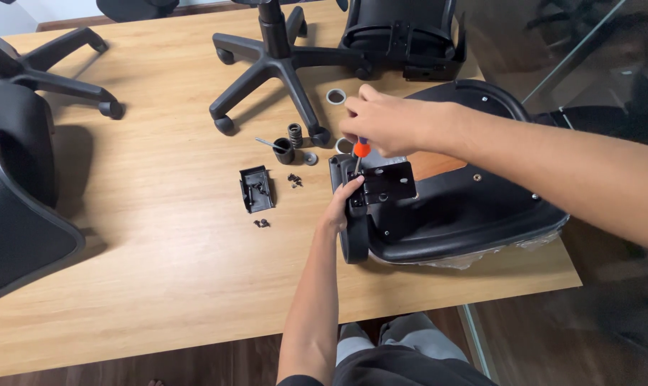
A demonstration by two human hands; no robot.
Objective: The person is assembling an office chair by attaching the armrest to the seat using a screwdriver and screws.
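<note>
An upturned black chair seat (474, 207) lies on the right part of the wooden table (160, 236). A black metal bracket plate (385, 182) rests on its near-left corner. My right hand (385, 121) is closed around a screwdriver with an orange-and-blue handle (362, 149), its tip pointing down at the bracket. My left hand (342, 204) presses on the bracket's left edge, thumb and fingers against the plate.
A black five-star wheeled base (281, 61) and a black backrest piece (402, 32) lie at the back. Left of the seat are a small black plastic cover (257, 189), loose screws (295, 180), a spring (295, 134), a black cylinder (284, 150) and washers (336, 96). Another chair (17, 179) stands at left.
</note>
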